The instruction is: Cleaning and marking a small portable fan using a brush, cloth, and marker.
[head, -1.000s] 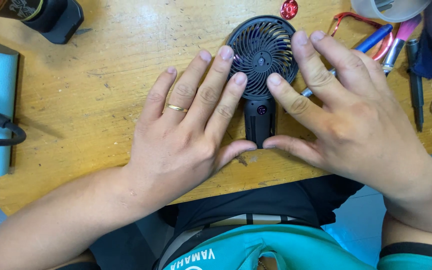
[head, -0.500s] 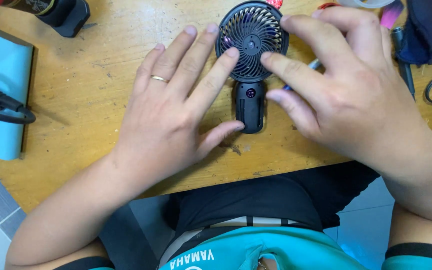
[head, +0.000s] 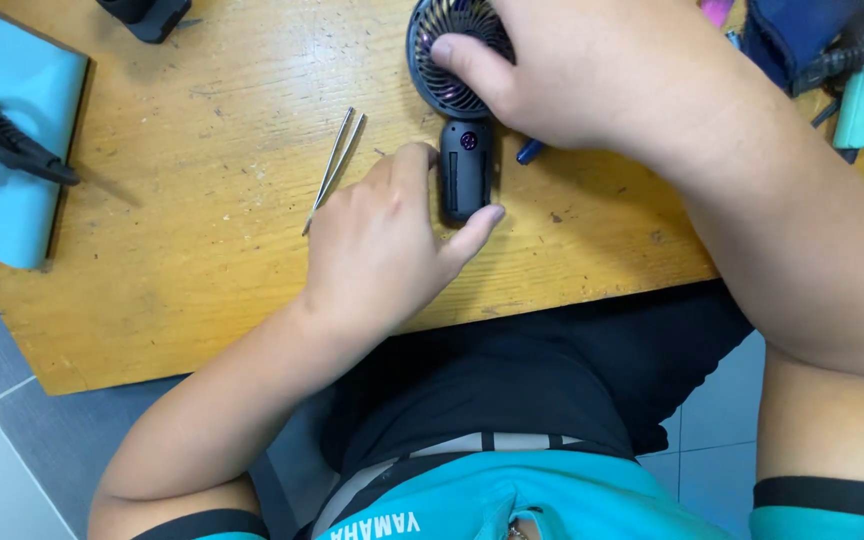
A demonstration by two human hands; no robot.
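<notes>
Black, the small handheld fan (head: 457, 100) lies flat on the wooden table (head: 202, 250), its handle pinched by the curled left hand (head: 382, 245) beside tweezers (head: 334, 168), while the right hand (head: 592, 70) grips its grille.

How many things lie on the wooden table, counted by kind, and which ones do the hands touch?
Handheld fan, dark, held by left hand at the handle and right hand on the grille: 1
Metal tweezers, beside the left hand: 1
Light blue mat: 1
Tools at the right edge, partly hidden: cannot count
Total clearly seen: 3
</notes>
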